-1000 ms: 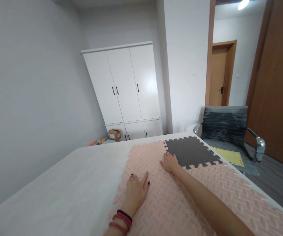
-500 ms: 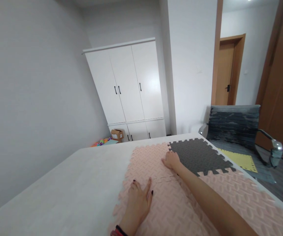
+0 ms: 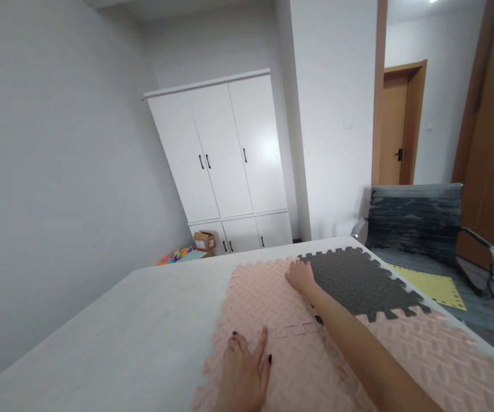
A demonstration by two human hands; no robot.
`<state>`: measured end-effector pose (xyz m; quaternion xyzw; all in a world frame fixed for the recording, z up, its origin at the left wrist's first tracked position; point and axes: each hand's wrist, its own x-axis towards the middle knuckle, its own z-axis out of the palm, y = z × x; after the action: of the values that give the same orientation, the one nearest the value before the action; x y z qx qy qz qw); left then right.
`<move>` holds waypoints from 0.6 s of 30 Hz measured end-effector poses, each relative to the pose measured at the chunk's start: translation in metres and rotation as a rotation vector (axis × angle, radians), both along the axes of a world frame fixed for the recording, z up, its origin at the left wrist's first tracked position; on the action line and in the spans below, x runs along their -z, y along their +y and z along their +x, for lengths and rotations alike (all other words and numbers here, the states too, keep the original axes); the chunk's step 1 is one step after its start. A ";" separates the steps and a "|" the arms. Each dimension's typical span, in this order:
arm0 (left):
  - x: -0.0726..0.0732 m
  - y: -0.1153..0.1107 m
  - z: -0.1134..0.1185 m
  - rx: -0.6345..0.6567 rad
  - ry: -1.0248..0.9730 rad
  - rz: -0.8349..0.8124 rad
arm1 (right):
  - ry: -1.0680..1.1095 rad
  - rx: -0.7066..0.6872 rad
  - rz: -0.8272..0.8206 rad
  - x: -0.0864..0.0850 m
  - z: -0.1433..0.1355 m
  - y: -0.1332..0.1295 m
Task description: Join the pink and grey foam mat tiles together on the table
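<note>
My left hand (image 3: 244, 372) lies with fingers spread on the near pink foam tile (image 3: 302, 372), close to its seam with the far pink foam tile (image 3: 259, 292). The fingers of my right hand (image 3: 301, 277) rest at the border between the far pink tile and the dark grey foam tile (image 3: 354, 277); whether they press or grip is hard to see. Part of that border is hidden under my right hand and forearm. Another pink tile (image 3: 439, 355) lies to the right, meeting the grey tile's near edge.
The tiles lie on a white table (image 3: 143, 320). Beyond it stand a white cabinet (image 3: 225, 154), a cardboard box (image 3: 204, 241) and colourful items (image 3: 176, 256). At the right is a chair (image 3: 414, 223) with a yellow tile (image 3: 433, 286) on its seat.
The view has shifted slightly, so the table and tiles appear lower. My right hand has moved a little toward the far end of the border. My left hand stays near the seam.
</note>
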<state>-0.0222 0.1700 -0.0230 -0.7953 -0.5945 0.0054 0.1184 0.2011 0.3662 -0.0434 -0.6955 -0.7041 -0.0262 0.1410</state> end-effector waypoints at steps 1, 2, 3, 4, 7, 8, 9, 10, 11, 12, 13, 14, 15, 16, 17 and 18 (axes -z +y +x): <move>0.000 0.001 0.000 -0.002 -0.001 -0.021 | 0.007 -0.007 0.004 0.001 0.001 0.003; -0.001 0.002 0.000 -0.003 0.000 -0.041 | 0.014 -0.017 0.003 0.002 0.003 0.006; -0.001 0.003 0.000 -0.004 0.003 -0.057 | 0.023 -0.028 -0.002 0.003 0.006 0.009; -0.002 0.004 0.000 -0.003 0.008 -0.067 | 0.033 -0.039 -0.011 0.003 0.009 0.012; -0.004 0.004 0.000 -0.001 0.027 -0.078 | 0.057 -0.058 -0.037 0.002 0.017 0.018; -0.004 0.004 0.001 -0.003 0.031 -0.080 | 0.062 -0.062 -0.043 0.001 0.018 0.019; -0.005 0.003 0.001 -0.006 0.033 -0.080 | 0.065 -0.064 -0.047 -0.001 0.018 0.018; -0.005 0.002 0.001 -0.009 0.033 -0.077 | 0.066 -0.063 -0.047 -0.004 0.015 0.015; -0.006 0.001 0.001 -0.009 0.031 -0.070 | 0.066 -0.059 -0.042 -0.007 0.012 0.010; -0.006 -0.001 0.001 -0.006 0.028 -0.059 | 0.064 -0.057 -0.035 -0.010 0.007 0.004; -0.007 -0.002 0.001 0.001 0.027 -0.046 | 0.061 -0.062 -0.027 -0.014 0.001 -0.004; -0.007 -0.004 0.001 0.008 0.028 -0.030 | 0.057 -0.078 -0.019 -0.017 -0.004 -0.014; -0.007 -0.005 0.001 0.016 0.030 -0.017 | 0.050 -0.107 -0.011 -0.022 -0.009 -0.025; -0.007 -0.006 0.001 0.024 0.032 -0.003 | 0.041 -0.152 -0.006 -0.026 -0.013 -0.039; -0.008 -0.007 0.001 0.029 0.034 0.011 | 0.031 -0.208 -0.002 -0.031 -0.015 -0.053; -0.008 -0.009 0.001 0.033 0.036 0.023 | 0.021 -0.267 0.001 -0.035 -0.015 -0.070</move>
<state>-0.0209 0.1614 -0.0146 -0.8034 -0.5792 0.0110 0.1381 0.1858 0.2960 -0.0086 -0.5958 -0.7887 -0.0003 0.1513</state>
